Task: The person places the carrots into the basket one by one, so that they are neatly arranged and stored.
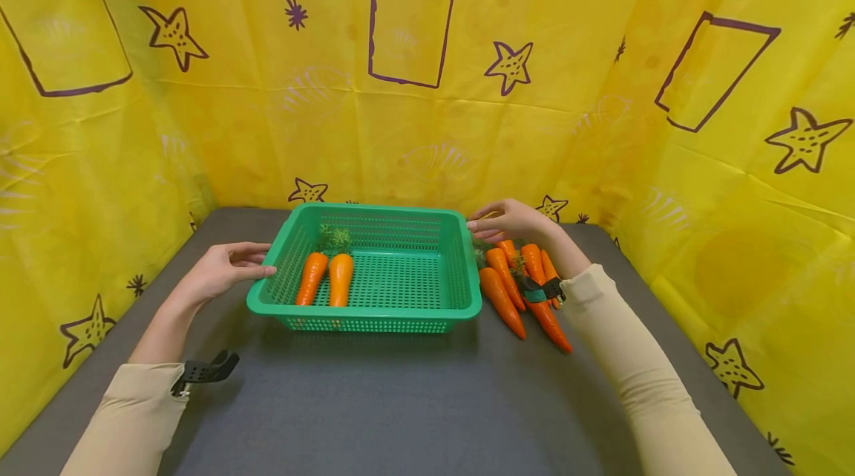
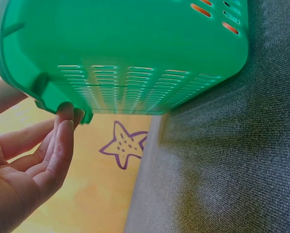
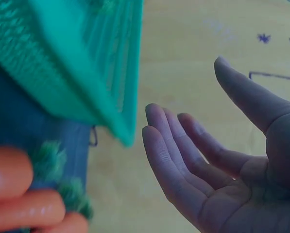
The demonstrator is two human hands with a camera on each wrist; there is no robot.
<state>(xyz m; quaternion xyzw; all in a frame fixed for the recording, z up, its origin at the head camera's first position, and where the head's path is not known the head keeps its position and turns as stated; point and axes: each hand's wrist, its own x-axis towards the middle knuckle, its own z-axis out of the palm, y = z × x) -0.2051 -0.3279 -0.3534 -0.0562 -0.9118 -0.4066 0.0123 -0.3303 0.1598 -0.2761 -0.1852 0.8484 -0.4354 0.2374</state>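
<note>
A green plastic basket (image 1: 394, 313) with slotted walls stands on the dark table, and two carrots (image 1: 311, 277) with green tops lie in its left part. At its left end my left hand (image 1: 223, 268) pinches the rim, thumb on top and fingers curled beneath, as the left wrist view (image 2: 42, 160) shows from below. Beside the right end is my right hand (image 1: 510, 221), its fingers loosely extended and holding nothing. In the right wrist view a gap separates those fingertips (image 3: 154, 138) from the basket's corner (image 3: 120, 128).
Several carrots (image 1: 501, 301) with green tops lie in a pile right of the basket, under my right wrist. Yellow cloth (image 1: 414, 142) with starfish drawings hangs around the back and sides of the dark table (image 1: 374, 402). Black wrist straps (image 1: 207, 370) sit on both forearms.
</note>
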